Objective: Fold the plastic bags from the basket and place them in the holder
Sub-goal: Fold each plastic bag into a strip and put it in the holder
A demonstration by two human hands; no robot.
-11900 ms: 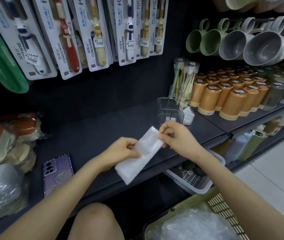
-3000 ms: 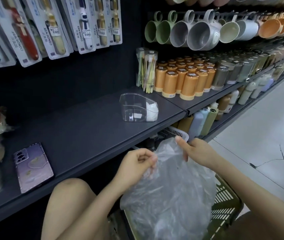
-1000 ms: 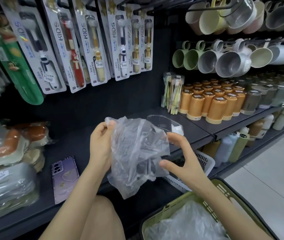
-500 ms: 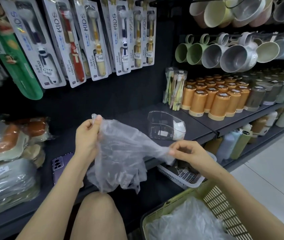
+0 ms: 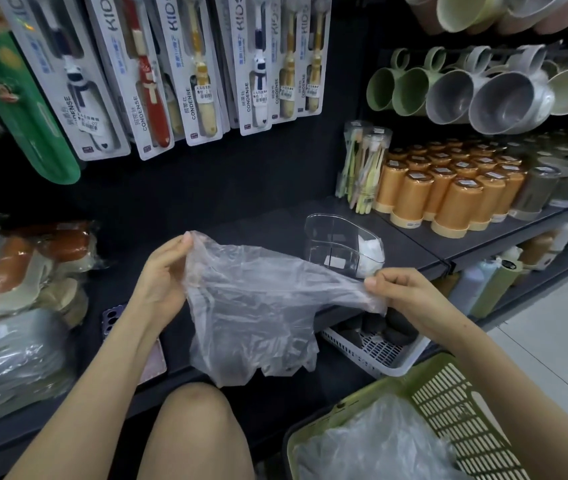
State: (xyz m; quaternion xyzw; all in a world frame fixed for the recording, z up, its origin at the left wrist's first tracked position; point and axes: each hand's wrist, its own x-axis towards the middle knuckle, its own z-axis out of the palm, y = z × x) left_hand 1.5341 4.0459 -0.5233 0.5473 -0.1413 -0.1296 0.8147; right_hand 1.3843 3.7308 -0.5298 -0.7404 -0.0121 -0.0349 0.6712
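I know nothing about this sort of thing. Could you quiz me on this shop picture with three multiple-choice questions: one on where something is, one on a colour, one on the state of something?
1. Where does the clear holder stand?
A. on the floor
B. on a knee
C. on the dark shelf

2. What colour is the basket with loose bags in it?
A. red
B. green
C. blue

3. How is the bag between the left hand and right hand?
A. unfolded and hanging
B. folded into a strip
C. rolled into a ball

Answers: 1 C, its base sits on the shelf top. 2 B, its slotted wall is pale green. 3 A, each hand pinches an edge and the crumpled film hangs loose below.
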